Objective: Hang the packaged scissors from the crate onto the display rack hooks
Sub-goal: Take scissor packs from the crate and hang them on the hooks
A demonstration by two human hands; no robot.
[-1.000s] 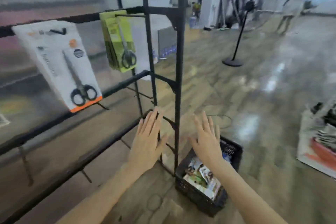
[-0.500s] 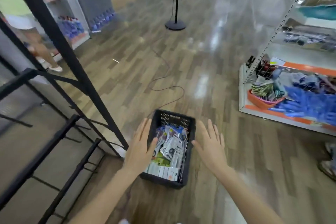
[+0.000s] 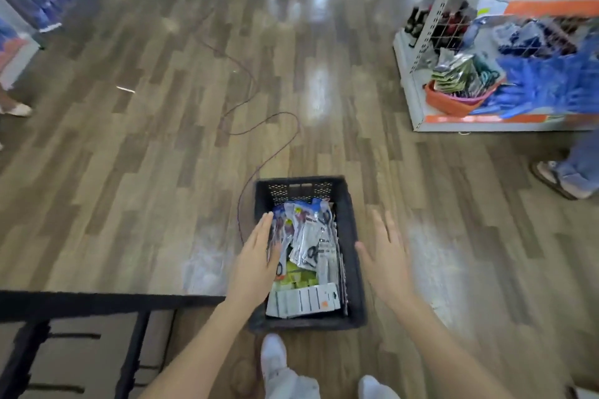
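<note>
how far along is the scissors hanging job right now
Done: nothing shows as hung; only the rack's bottom bars are in view, with no hooks visible. In hand: nothing yet; the left hand reaches open over the packaged scissors in the crate, and the right hand is open beside it. Left: many packs remain in the crate.

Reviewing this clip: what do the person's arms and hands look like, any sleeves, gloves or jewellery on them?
Both forearms are bare up to the frame edge, no sleeves showing. The left hand and right hand wear no gloves; no rings, watch or bracelet can be made out, though the picture is somewhat blurred.
</note>
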